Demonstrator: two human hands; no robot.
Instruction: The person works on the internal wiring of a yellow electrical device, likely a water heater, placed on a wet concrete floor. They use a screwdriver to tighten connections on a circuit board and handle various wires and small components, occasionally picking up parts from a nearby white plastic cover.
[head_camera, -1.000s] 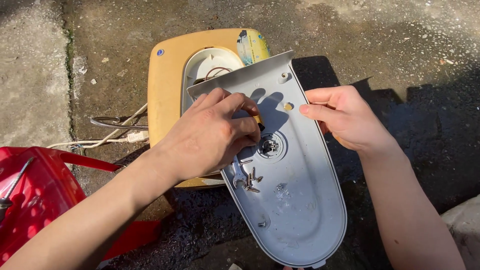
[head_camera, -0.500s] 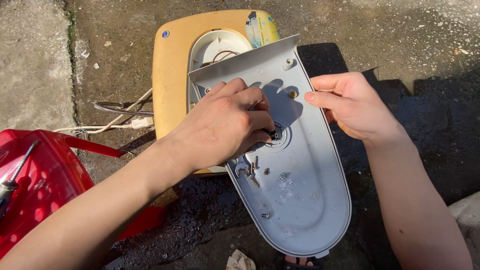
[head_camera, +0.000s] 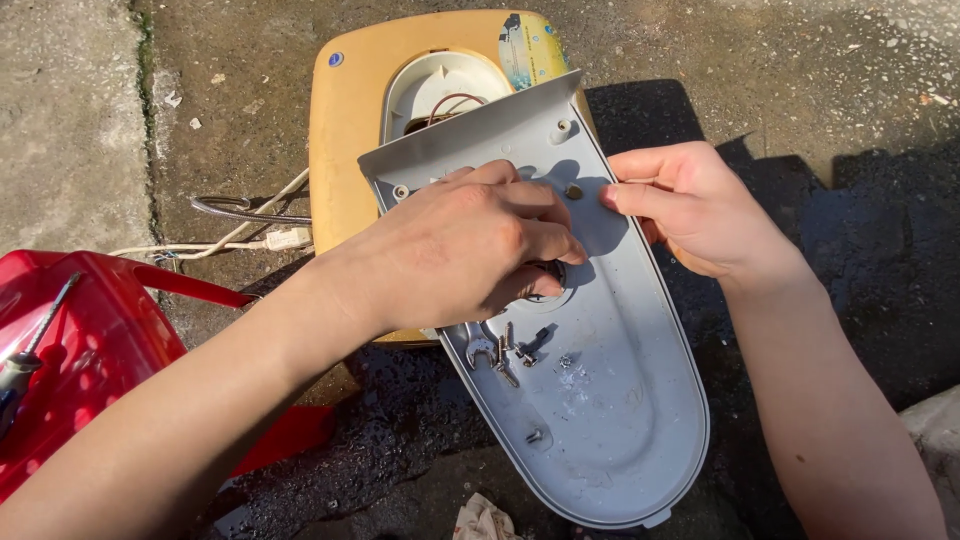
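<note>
A long grey plastic cover (head_camera: 600, 400), rounded at its near end, was held tilted over a yellow appliance body (head_camera: 340, 170) that lay on the concrete ground (head_camera: 800, 60). The left hand (head_camera: 470, 250) was laid on the middle of the cover, its fingers curled down onto a round fitting (head_camera: 552, 285) that was mostly hidden beneath them; whether the fitting was actually pinched could not be told. The cover's right edge was gripped by the right hand (head_camera: 700, 210), thumb on the inner face and fingers behind. A few loose screws and a small metal bracket (head_camera: 500, 352) lay in the cover just below the left hand. A white cable (head_camera: 250, 235) trailed from the appliance's left side. A red plastic stool (head_camera: 80, 350) with a screwdriver (head_camera: 25, 365) resting on it stood at the left edge.
</note>
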